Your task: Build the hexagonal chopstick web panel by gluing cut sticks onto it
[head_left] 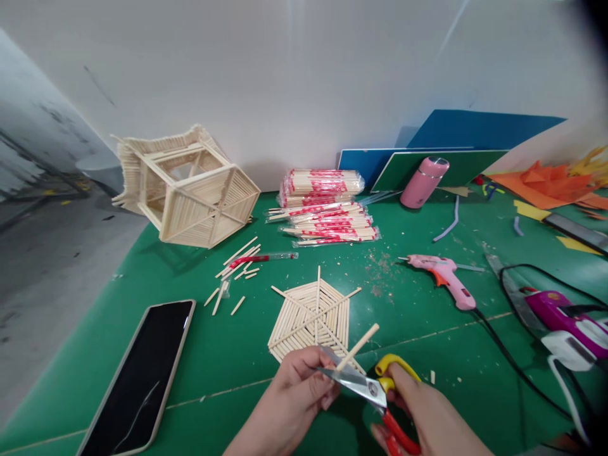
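Note:
In the head view my left hand pinches a short wooden chopstick piece, which points up to the right. My right hand grips a pair of scissors with yellow and red handles. Their metal blades lie across the stick, close to my left fingertips. Just behind both hands is a hexagonal web-like panel of sticks, flat on the green table. My left hand overlaps its near edge. Cut stick pieces and longer sticks lie to the left of the panel.
A stick-built lantern-like frame stands back left. Wrapped chopstick packs are piled at the wall. A phone lies left. To the right are a pink glue gun with its cord, a pink bottle and a purple tool.

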Tool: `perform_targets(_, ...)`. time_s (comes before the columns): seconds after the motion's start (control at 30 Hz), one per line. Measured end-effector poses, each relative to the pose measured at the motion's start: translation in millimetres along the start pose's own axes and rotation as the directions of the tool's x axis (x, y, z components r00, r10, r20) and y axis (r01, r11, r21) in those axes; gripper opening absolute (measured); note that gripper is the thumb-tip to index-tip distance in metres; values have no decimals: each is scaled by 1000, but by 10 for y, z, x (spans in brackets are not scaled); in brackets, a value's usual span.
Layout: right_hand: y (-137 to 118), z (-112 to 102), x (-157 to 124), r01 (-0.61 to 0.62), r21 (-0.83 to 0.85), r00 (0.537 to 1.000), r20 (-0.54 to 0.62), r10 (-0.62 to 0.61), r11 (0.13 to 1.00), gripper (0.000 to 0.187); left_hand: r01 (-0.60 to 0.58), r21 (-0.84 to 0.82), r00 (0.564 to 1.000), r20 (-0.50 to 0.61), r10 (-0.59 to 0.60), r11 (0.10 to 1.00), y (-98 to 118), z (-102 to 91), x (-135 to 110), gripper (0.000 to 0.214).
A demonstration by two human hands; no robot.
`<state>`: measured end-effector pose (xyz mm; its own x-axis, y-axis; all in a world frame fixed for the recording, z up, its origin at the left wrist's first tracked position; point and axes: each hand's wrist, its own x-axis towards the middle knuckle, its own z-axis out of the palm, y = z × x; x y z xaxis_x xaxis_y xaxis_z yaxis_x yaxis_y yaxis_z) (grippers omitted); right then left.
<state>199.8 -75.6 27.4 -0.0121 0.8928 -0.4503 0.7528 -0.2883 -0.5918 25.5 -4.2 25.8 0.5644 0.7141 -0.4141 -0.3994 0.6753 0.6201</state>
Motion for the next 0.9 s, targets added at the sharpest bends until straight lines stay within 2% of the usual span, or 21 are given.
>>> perform_targets(0.13,-4,-3,18,-4,5,1000,-22,4,1000,32,-52,43,999,-3,52,998,-38,-22,14,21)
perform_targets(0.27,-48,-41,38,-17,22,1000,0,17,1000,30,-184,174,982,-13,189,967,-68,-35,15,15)
perform_targets(0.4,-60,-69,31,-45,1,999,23,45,999,39,-260,253,963,-8,271,932,-75,-62,12,13)
perform_targets(0.53,-26,-77,1,-11,-7,1000,26,12,1000,42,-228,260,973,23,230,938,-58,-94,1,13)
perform_targets(0.67,-45,-104,-25,12,-22,1000,16,-12,1000,36,-168,175,986,36,164,970,-35,-81,-9,16)
perform_targets(0.9,-56,-71,-36,10,12,1000,0,-10,1000,33,-139,55,989,54,136,989,-3,-10,-17,14)
